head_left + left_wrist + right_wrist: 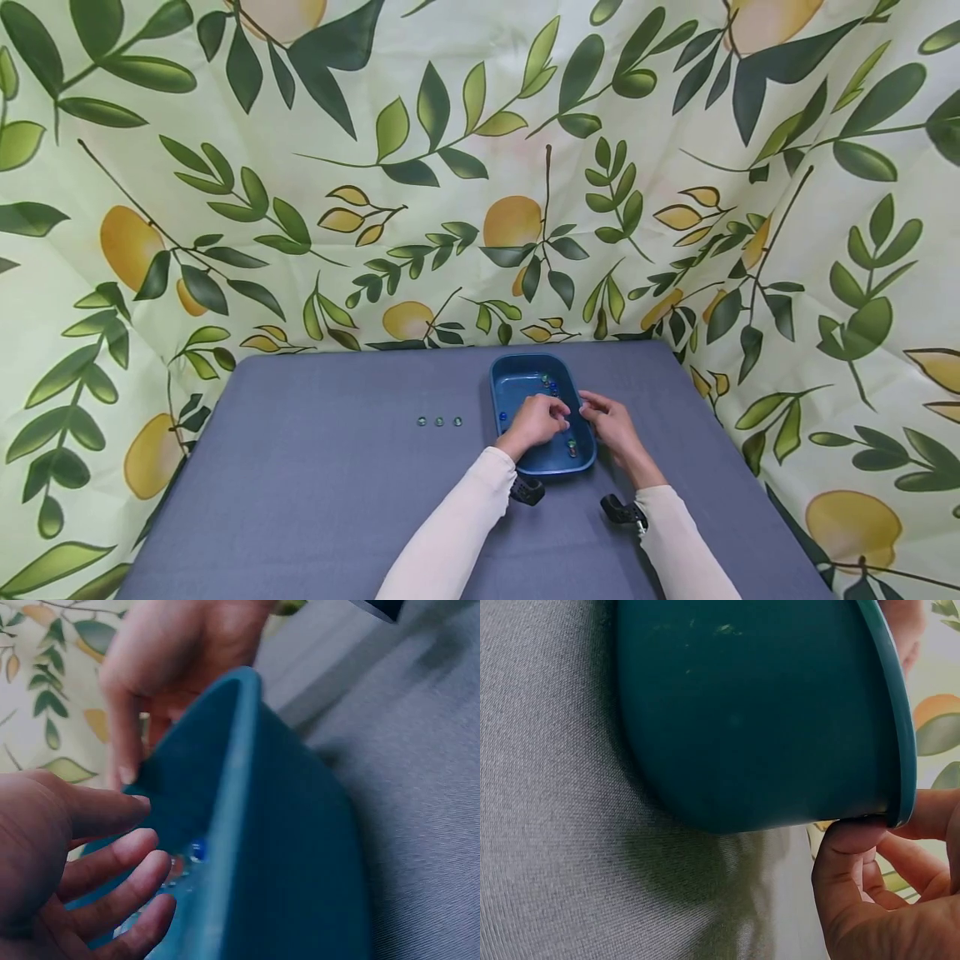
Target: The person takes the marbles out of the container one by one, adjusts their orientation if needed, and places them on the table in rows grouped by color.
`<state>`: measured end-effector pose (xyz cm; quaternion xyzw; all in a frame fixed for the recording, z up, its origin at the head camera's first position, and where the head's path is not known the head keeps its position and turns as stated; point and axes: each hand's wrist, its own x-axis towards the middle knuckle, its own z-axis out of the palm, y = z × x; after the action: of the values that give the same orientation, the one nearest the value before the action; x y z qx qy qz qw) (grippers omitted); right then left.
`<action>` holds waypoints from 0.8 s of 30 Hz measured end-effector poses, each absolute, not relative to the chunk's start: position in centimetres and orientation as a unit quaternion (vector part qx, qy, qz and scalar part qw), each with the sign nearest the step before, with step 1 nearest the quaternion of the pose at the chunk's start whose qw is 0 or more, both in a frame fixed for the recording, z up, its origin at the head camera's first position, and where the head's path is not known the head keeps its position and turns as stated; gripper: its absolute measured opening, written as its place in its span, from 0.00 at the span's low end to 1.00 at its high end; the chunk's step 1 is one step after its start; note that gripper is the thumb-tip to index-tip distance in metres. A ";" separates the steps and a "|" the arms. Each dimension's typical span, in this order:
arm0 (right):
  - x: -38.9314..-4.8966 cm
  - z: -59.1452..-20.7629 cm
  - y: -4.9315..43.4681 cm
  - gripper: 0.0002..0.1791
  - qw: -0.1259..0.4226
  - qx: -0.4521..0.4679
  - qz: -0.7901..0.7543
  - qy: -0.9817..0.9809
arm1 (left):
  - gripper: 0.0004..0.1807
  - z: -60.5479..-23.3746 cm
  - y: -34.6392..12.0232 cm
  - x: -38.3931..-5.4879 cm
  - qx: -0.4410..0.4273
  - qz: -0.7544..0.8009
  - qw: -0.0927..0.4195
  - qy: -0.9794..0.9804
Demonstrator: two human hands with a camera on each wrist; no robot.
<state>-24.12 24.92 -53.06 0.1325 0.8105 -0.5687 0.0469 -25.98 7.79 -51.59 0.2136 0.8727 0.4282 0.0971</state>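
A blue rectangular tub [517, 385] stands toward the right of the table, with several glass marbles [572, 448] on its floor. My left hand [536, 423] is over the tub's inside, its fingers loosely bent. Nothing shows between those fingers in the left wrist view, where a blue marble [199, 850] lies beyond them. My right hand [615, 429] pinches the tub's right rim. In the right wrist view its thumb [855, 838] presses the outer wall just under the lip, and a finger passes over the rim. My left hand hides part of the tub's floor.
Left of the tub, three clear marbles [439, 422] lie in a spaced row on the grey tabletop [322, 467]. Cloth printed with leaves and fruit [450, 208] hangs behind and along the sides. Black wrist straps [527, 490] are on both wrists.
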 end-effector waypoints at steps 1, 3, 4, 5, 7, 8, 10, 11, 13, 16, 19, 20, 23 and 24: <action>-24.2 -53.1 24.8 0.21 0.046 0.133 -0.570 0.810 | 0.09 -51.8 7.8 -26.0 0.210 0.428 0.101 0.873; -24.2 -53.1 24.7 0.22 0.045 0.128 -0.571 0.810 | 0.09 -52.3 7.8 -25.9 0.205 0.426 0.108 0.875; -24.3 -53.1 24.6 0.22 0.045 0.127 -0.571 0.810 | 0.09 -52.5 7.8 -25.9 0.204 0.427 0.109 0.874; -24.3 -53.2 24.6 0.21 0.044 0.129 -0.573 0.808 | 0.09 -52.8 7.8 -25.9 0.203 0.427 0.111 0.874; -24.4 -53.2 24.6 0.21 0.041 0.130 -0.575 0.807 | 0.09 -53.3 7.9 -26.0 0.202 0.424 0.112 0.876; -24.4 -53.3 24.7 0.21 0.040 0.129 -0.576 0.806 | 0.08 -53.5 8.0 -26.0 0.202 0.422 0.113 0.877; -24.5 -53.3 24.8 0.21 0.040 0.132 -0.579 0.803 | 0.08 -53.8 8.2 -26.0 0.197 0.419 0.113 0.879; -24.5 -53.4 24.8 0.21 0.040 0.133 -0.582 0.801 | 0.08 -53.8 8.3 -26.0 0.195 0.417 0.112 0.881; -24.5 -53.4 25.0 0.21 0.041 0.132 -0.581 0.802 | 0.07 -53.9 8.5 -25.9 0.188 0.410 0.110 0.886; -24.5 -53.4 25.1 0.21 0.042 0.132 -0.581 0.802 | 0.07 -53.8 8.7 -25.8 0.181 0.398 0.118 0.891; -24.4 -53.4 25.2 0.22 0.042 0.130 -0.578 0.804 | 0.08 -53.7 9.0 -25.7 0.181 0.382 0.133 0.896; -24.4 -53.4 25.2 0.22 0.043 0.129 -0.577 0.805 | 0.08 -53.7 9.1 -25.6 0.181 0.376 0.136 0.899; -24.3 -53.5 25.3 0.22 0.042 0.127 -0.576 0.807 | 0.08 -53.6 9.3 -25.5 0.182 0.361 0.140 0.904; -24.3 -53.5 25.4 0.22 0.042 0.127 -0.575 0.807 | 0.08 -53.6 9.4 -25.5 0.184 0.356 0.139 0.905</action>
<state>-24.27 25.39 -53.51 0.1265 0.8070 -0.5753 0.0420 -25.49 9.38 -53.55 0.1839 0.9054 0.3564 0.1395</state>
